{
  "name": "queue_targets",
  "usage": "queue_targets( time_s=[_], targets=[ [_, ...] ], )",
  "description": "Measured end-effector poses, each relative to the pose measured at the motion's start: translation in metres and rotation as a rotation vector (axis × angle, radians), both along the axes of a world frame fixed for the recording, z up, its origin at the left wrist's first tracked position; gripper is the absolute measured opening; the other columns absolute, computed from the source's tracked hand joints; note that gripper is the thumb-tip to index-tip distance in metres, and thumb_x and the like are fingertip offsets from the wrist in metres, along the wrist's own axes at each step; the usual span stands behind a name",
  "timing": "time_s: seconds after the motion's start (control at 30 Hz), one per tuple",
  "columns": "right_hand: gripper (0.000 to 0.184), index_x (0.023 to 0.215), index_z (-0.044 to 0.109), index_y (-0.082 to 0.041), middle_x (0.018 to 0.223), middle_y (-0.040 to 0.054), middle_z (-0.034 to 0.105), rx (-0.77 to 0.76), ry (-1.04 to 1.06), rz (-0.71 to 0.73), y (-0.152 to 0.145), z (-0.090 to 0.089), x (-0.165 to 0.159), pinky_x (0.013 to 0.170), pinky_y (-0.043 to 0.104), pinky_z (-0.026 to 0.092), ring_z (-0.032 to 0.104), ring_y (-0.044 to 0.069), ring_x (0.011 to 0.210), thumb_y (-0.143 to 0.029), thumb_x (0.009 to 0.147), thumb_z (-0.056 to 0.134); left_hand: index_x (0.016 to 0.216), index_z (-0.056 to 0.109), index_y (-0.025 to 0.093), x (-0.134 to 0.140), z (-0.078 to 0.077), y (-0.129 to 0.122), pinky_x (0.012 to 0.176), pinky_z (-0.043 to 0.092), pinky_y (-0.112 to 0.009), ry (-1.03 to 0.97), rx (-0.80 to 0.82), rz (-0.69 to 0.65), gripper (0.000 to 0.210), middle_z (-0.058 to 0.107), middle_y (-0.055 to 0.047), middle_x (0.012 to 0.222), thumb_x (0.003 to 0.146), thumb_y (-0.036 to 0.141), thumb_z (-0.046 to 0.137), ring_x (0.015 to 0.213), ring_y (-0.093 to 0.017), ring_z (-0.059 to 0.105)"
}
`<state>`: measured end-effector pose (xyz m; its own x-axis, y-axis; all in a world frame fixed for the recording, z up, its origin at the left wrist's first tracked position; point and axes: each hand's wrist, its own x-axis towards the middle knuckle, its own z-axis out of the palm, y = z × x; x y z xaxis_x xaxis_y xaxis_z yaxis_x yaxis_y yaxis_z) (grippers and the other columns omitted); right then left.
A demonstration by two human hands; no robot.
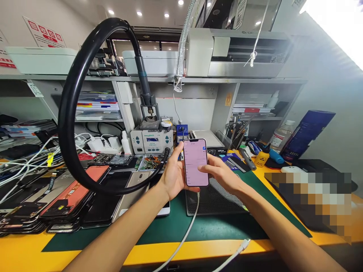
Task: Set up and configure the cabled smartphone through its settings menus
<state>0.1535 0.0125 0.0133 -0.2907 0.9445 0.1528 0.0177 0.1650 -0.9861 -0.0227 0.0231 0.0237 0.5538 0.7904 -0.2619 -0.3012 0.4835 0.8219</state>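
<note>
My left hand [172,172] is wrapped around a smartphone [193,160], its thumb along the left edge. The phone is held upright with its lit screen toward me; the screen has a pinkish tint and rows of small text I cannot read. A white charging cable [188,236] runs up to the phone's bottom edge. My right hand [221,172] is at the phone's right side, grasping nothing, with one outstretched finger on or just over the screen. Below the phone lies a black perforated mat [204,206] on a green work mat [159,234].
Stacked phone parts [87,181] cover the left side. A thick black hose [64,113] loops beside a rework station [153,139]. A second white cable end [242,247] lies at the front edge. A yellow bottle [262,156] and rolled blue mat [312,132] stand right.
</note>
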Motion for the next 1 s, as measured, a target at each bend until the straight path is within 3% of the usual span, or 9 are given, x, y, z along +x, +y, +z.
queue_targets(
  time_s=[0.33,0.63,0.8,1.0],
  targets=[
    [0.042,0.108,0.065,-0.018,0.103,0.0041,0.07,-0.105,0.097,-0.018,-0.0003,0.0042,-0.0002,0.074,0.033,0.047,0.061,0.021,0.086,-0.019,0.067,0.064,0.108,0.072,0.008,-0.0007,-0.0017,0.0023,0.059,0.058,-0.045,-0.03,0.014,-0.036,0.086,0.069,-0.019,0.096,0.085,0.082,0.034,0.084,-0.034,0.068],
    [0.05,0.116,0.065,-0.019,0.112,0.0051,0.071,-0.026,-0.021,0.053,0.0022,0.0055,0.0057,0.085,0.035,0.048,0.063,0.024,0.1,-0.01,0.066,0.067,0.12,0.068,0.01,-0.0013,-0.0019,0.004,0.056,0.059,-0.046,-0.092,-0.004,-0.065,0.082,0.068,-0.022,0.113,0.09,0.075,0.029,0.087,-0.036,0.069],
    [0.038,0.12,0.066,-0.021,0.115,0.0086,0.072,-0.147,0.105,0.059,0.0046,0.0057,0.0066,0.08,0.039,0.052,0.066,0.027,0.098,-0.029,0.083,0.065,0.118,0.068,0.011,-0.001,-0.0021,0.0038,0.054,0.059,-0.044,-0.097,0.028,-0.079,0.078,0.068,-0.02,0.106,0.091,0.074,0.03,0.085,-0.033,0.068],
    [0.04,0.122,0.065,-0.018,0.117,0.0123,0.071,-0.18,0.146,0.039,0.0039,0.0047,0.0038,0.084,0.042,0.053,0.066,0.029,0.1,-0.045,0.095,0.053,0.109,0.069,0.011,-0.0003,-0.0018,0.0026,0.055,0.06,-0.044,-0.087,0.051,-0.068,0.074,0.067,-0.02,0.106,0.091,0.072,0.032,0.086,-0.032,0.068]
  ],
)
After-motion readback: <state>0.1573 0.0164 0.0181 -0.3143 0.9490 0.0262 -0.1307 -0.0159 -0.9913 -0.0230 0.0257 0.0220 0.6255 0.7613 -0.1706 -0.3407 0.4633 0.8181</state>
